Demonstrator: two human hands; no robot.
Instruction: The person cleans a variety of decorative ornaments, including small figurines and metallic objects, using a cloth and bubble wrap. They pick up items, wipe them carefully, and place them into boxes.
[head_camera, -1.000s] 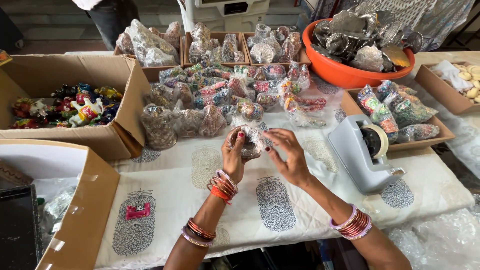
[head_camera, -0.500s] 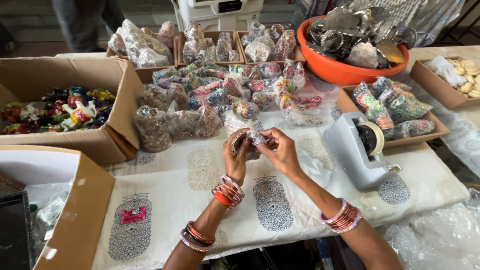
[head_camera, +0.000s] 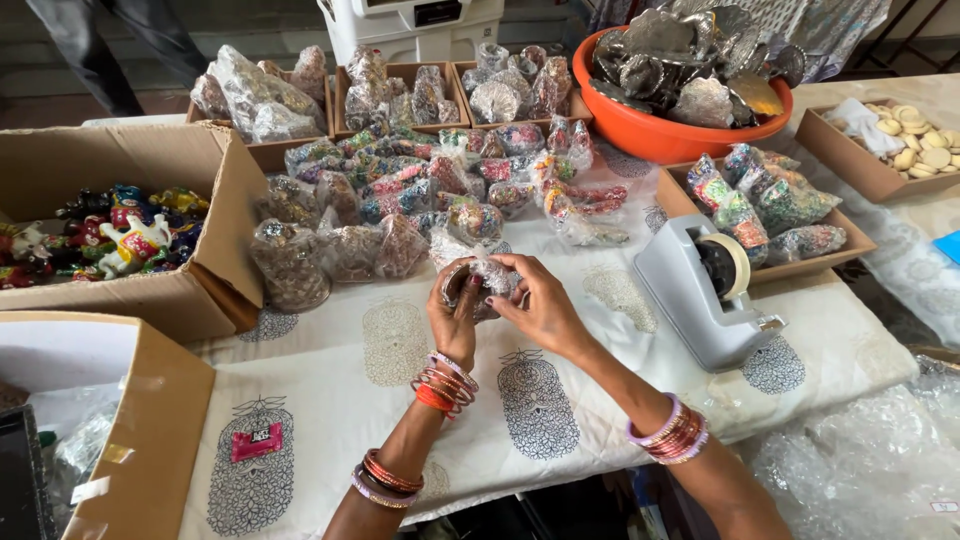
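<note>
— White cloth printed with grey motifs (head_camera: 330, 400) covers the table. What's nearest?

— An open cardboard carton (head_camera: 140, 440) at the near left corner, with crumpled clear plastic showing inside. Loose clear film (head_camera: 860, 470) lies at the near right.

— And the hands?

— Both meet just above the cloth, mid-table. The left hand (head_camera: 455, 310) is curled around a small round ornament in clear wrap (head_camera: 478, 285), gripping it from the side; the right hand (head_camera: 540, 310) is closed on the wrap's loose end, fingers pinching it. Bangles sit on both wrists.

— Which step is that?

— I'd judge the wrap is being gathered and twisted shut around the piece. Sealing it would call for one hand to hold the fold tight while the other goes to the grey tape dispenser (head_camera: 705, 290), just right of the hands.

— Farther back?

— A large cardboard box (head_camera: 215, 215) on the left holds brightly painted figurines (head_camera: 100, 230). Wrapped packets (head_camera: 400, 200) are heaped loose in the middle. A shallow tray (head_camera: 850, 243) on the right holds colourful wrapped bundles. Beyond, an orange tub (head_camera: 660, 140) is piled with silvery pieces, three small trays (head_camera: 400, 72) hold more wrapped items, and a far-right tray (head_camera: 850, 165) has pale round discs.
</note>
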